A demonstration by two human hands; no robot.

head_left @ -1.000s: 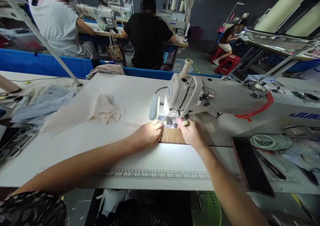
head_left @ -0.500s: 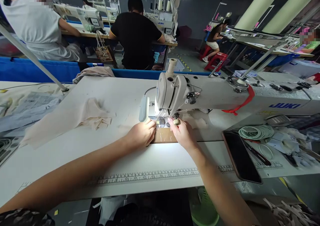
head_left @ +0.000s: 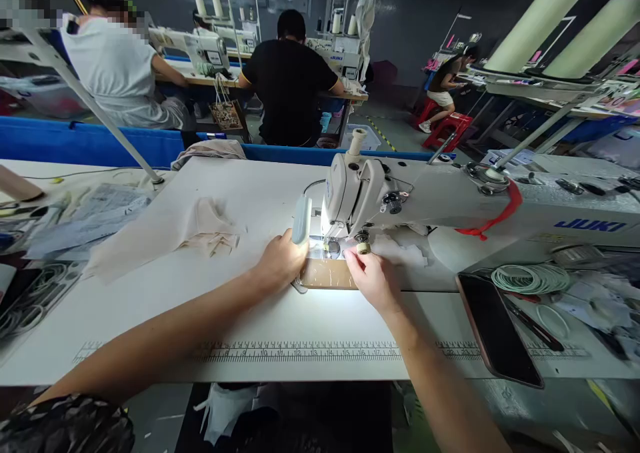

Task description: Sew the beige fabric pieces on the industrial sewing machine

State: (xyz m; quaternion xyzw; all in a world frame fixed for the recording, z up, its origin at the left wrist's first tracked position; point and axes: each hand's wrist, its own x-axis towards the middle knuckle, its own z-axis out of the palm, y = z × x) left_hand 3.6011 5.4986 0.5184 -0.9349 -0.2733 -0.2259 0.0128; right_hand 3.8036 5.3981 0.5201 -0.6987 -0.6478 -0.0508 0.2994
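Observation:
A white sewing machine stands before me, its needle area lit. My left hand is left of the needle, fingers bent together beside the lower end of a pale lamp; anything in its grip is hidden. On the other side, my right hand has thumb and forefinger pinched close to the presser foot, just below a small cream knob. What they pinch is too small to make out. Between the hands lies a brown plate with short bits of pale thread on it.
Thin beige fabric lies to the left. A phone, pale green coiled cord and dark snips are at the right. A printed ruler runs along the front edge. Other people sit at machines beyond the blue divider.
My left hand has drawn slightly left from the needle, uncovering more of the brown plate's left end. My right hand keeps nearly the same place. The whole view has shifted a little.

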